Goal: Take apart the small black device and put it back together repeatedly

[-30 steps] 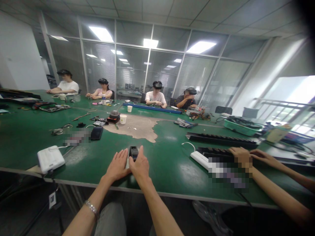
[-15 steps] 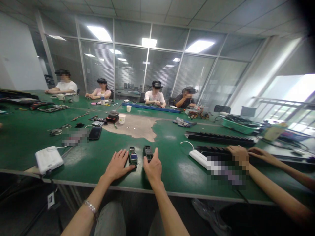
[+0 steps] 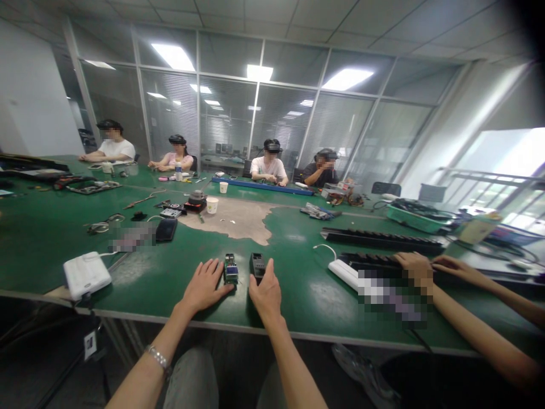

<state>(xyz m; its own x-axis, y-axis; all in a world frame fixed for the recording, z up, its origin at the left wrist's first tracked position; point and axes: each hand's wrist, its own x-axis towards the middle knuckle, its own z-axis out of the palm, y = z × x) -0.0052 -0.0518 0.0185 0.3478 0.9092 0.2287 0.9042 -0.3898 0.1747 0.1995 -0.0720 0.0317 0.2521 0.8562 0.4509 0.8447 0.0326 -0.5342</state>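
My left hand [image 3: 204, 288] lies flat on the green table with its fingers spread. It rests at the left side of a small circuit board [image 3: 231, 271] with a blue screen, its thumb by the board's near end. My right hand [image 3: 267, 289] is around the near end of a black plastic casing [image 3: 258, 263], thumb on the left and index finger stretched along the right. The casing stays on the table beside the board, with a narrow gap between them. My other right fingers are mostly hidden.
Left are a white box [image 3: 87, 275] and a black phone [image 3: 166, 229]. A white power strip [image 3: 347, 275] lies to the right, near another person's hands [image 3: 415, 272] on black rails. Paper cups [image 3: 212, 205] stand ahead; several people sit across the table [image 3: 298, 272].
Both hands keep their places beside the board and the casing. The whole view has shifted very slightly; nothing has been picked up or let go.
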